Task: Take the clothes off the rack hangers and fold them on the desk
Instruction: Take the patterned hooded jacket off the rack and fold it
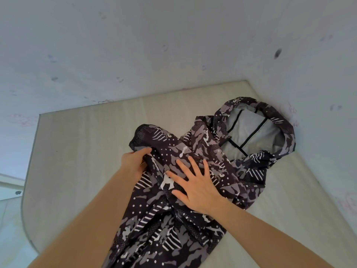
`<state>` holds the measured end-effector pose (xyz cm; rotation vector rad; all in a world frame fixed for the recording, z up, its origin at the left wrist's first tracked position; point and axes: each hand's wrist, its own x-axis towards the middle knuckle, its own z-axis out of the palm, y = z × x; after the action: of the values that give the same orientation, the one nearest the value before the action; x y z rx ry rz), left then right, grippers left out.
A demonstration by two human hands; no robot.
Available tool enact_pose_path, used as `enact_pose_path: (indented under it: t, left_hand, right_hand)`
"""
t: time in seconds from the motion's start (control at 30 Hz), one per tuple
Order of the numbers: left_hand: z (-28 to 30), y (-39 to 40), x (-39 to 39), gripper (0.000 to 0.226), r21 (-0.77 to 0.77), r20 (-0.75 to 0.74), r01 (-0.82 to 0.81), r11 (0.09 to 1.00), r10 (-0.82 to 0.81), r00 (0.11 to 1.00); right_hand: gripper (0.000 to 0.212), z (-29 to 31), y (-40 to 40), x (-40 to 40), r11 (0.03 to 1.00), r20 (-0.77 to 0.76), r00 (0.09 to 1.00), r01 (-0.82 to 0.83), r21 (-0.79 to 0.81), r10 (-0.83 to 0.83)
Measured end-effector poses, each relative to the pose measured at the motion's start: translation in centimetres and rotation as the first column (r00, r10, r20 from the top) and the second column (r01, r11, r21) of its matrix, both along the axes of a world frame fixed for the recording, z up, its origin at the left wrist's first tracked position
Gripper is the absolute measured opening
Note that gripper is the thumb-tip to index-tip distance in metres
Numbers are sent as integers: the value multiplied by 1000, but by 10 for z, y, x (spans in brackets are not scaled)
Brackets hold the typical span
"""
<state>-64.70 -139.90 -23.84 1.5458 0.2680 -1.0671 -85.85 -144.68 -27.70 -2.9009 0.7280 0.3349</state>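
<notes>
Your left hand [135, 163] pinches a bunched fold of the camouflage hooded jacket [193, 180] at its left edge. Your right hand [195, 184] lies spread, fingers straight, pressing the jacket's middle flat. The jacket lies on the pale bench [81, 151], its hood [257, 128] open toward the far right corner by the wall [135, 45].

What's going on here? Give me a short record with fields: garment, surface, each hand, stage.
garment: dark camouflage-patterned hooded jacket with grey lining, spread out, hood toward the wall corner
surface: pale wood-grain desk against a light wall
left hand: grips a bunched fold of the jacket
right hand: flat, fingers spread, pressing the fabric
stage: off the hanger, folding in progress
</notes>
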Motion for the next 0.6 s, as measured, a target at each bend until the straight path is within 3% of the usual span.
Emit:
enact_pose_path:
  t: [0.07,0.17,0.23,0.3,0.37,0.4,0.47,0.5,0.53,0.6]
  left_hand:
    - [2,-5,2,14,1,42,78,997,-78,996]
    - [11,-7,-2,15,39,262,241,970,-243,934]
    - [21,-7,-9,20,55,418,340,939,-331,846]
    - [31,-5,-22,23,92,567,467,880,-431,701]
    - [40,2,-38,26,188,709,626,757,-546,447]
    - [39,8,-45,31,271,773,709,651,-586,243]
    - [23,23,-53,48,513,805,771,376,-523,-280]
    - [9,30,-54,54,639,744,724,260,-447,-496]
    - [-2,36,-55,58,729,665,663,170,-405,-627]
    - [-14,44,-57,60,805,554,590,59,-430,-713]
  right_hand:
    - [59,-7,-2,1,1000,-34,999,3,21,-2]
    - [56,-5,-7,5,993,-16,1000,14,118,-12]
    - [50,7,-15,7,942,36,993,99,321,-117]
    - [38,29,-28,5,833,148,925,235,501,-351]
    - [27,50,-44,-2,714,293,728,370,594,-620]
    - [26,59,-51,-9,645,325,611,423,636,-722]
    - [25,74,-62,-24,544,353,432,485,685,-830]
    - [25,81,-64,-30,540,377,396,490,685,-837]
    - [26,87,-64,-34,582,417,411,487,651,-811]
    - [29,93,-56,-37,759,483,589,452,468,-648]
